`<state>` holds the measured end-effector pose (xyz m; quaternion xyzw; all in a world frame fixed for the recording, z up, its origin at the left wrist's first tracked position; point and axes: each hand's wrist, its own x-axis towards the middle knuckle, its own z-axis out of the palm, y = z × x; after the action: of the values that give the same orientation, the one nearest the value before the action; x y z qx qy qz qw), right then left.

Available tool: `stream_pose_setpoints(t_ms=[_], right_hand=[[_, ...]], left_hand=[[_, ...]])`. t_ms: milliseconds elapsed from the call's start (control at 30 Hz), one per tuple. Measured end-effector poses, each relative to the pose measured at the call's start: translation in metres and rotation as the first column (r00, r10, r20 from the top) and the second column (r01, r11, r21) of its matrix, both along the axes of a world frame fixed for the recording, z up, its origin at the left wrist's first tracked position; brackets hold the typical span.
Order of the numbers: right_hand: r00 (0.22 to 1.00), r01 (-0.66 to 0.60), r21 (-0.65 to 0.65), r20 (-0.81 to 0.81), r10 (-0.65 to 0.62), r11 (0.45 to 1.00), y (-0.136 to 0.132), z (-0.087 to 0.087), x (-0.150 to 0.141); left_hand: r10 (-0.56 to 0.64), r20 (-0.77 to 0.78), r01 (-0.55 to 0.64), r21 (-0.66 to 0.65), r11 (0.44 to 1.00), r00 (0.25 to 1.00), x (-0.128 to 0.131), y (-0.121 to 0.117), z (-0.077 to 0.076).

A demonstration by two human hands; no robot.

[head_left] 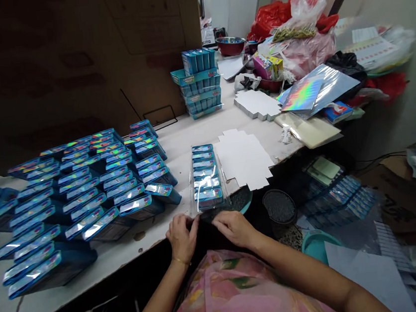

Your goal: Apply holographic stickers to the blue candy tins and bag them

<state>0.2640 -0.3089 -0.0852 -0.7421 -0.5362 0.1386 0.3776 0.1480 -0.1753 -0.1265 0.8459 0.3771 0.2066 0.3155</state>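
Observation:
A row of several small blue boxes point(205, 172) lies on the white table, enclosed in a clear plastic bag point(224, 186) that reaches the table's front edge. My left hand point(182, 236) pinches the near left end of the bag between thumb and fingers. At the near right end, my right hand point(234, 227) grips the same plastic with its fingers curled in. The bag's near edge between my hands is hard to make out. Just right of the bag lies a flat white die-cut card point(245, 156).
Many blue boxes point(95, 189) stand in rows on the left. Stacked display trays of boxes point(200, 89) sit at the back. More white cards point(256, 104), holographic sheets point(304, 95) and red bags point(271, 18) crowd the right. Tubs point(279, 205) stand below the table edge.

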Motion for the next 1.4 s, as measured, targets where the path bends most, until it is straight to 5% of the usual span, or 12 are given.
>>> stream_pose_setpoints(t_ms=[67,167,267,367,433,600,733,933,1000,1233,1400], right_hand=[[0.999,0.022,0.101,-0.044,-0.018,0.995,0.002,0.025,0.02],[0.965,0.261,0.27,-0.059,-0.255,0.927,0.039,0.057,0.077],[0.95,0.308,0.187,-0.002,-0.313,0.933,0.104,0.067,0.141],[0.958,0.251,-0.165,-0.099,-0.27,0.954,0.16,0.064,0.185],[0.951,0.21,-0.283,-0.164,-0.263,0.936,0.179,0.061,0.198],[0.94,0.205,-0.247,-0.22,-0.261,0.947,0.181,0.062,0.209],[0.906,0.249,-0.191,-0.3,-0.298,0.949,0.166,0.071,0.226],[0.721,0.527,0.047,-0.552,-0.418,0.848,0.155,0.097,0.291],[0.673,0.612,0.076,-0.572,-0.469,0.787,0.162,0.099,0.32],[0.528,0.796,0.037,-0.532,-0.662,0.604,0.211,0.063,0.423],[0.49,0.84,0.039,-0.481,-0.727,0.541,0.261,0.037,0.474]], left_hand=[[0.065,0.143,-0.007,-0.373,0.928,0.988,-0.001,-0.009,0.014],[0.254,0.29,0.114,-0.835,0.539,0.923,0.009,-0.023,0.038],[0.428,0.276,0.178,-0.951,0.255,0.861,0.026,-0.029,0.058],[0.545,0.176,0.102,-0.981,0.164,0.82,0.036,-0.024,0.067],[0.574,0.159,0.073,-0.983,0.169,0.803,0.038,-0.02,0.069],[0.52,0.227,0.086,-0.956,0.282,0.824,0.037,-0.008,0.075],[0.512,0.203,0.022,-0.941,0.337,0.835,0.051,0.018,0.101],[0.421,0.339,0.1,-0.863,0.496,0.841,0.128,0.103,0.162],[0.396,0.34,0.119,-0.865,0.487,0.853,0.17,0.136,0.17],[0.408,0.231,0.026,-0.894,0.448,0.883,0.313,0.224,0.141],[0.443,0.245,0.002,-0.877,0.48,0.863,0.376,0.265,0.119]])
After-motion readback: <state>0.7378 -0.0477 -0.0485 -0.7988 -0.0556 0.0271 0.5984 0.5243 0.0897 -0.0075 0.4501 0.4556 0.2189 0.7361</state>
